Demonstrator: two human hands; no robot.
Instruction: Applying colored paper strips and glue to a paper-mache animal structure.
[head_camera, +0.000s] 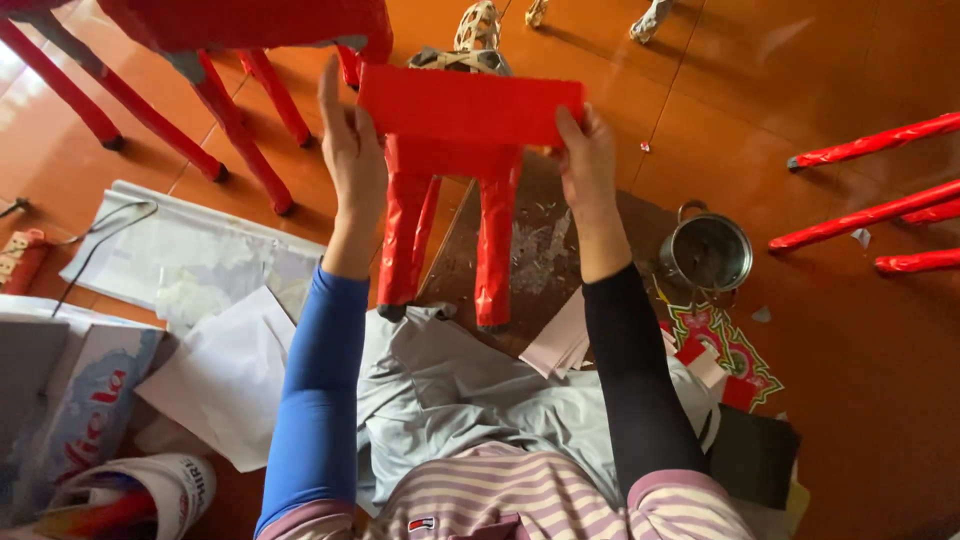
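I hold a red paper sheet stretched flat between both hands, above a small red paper-wrapped frame with legs that stands on my lap. My left hand, in a blue sleeve, grips the sheet's left edge with fingers raised. At the sheet's right edge is my right hand, in a black sleeve, pinching the lower corner. The sheet covers the top of the frame; two red legs hang down below it toward grey cloth on my lap.
On an orange floor: a larger red-wrapped frame at upper left, red-wrapped sticks at right, a small metal pot, white paper sheets, a patterned red paper piece, a white bag at lower left.
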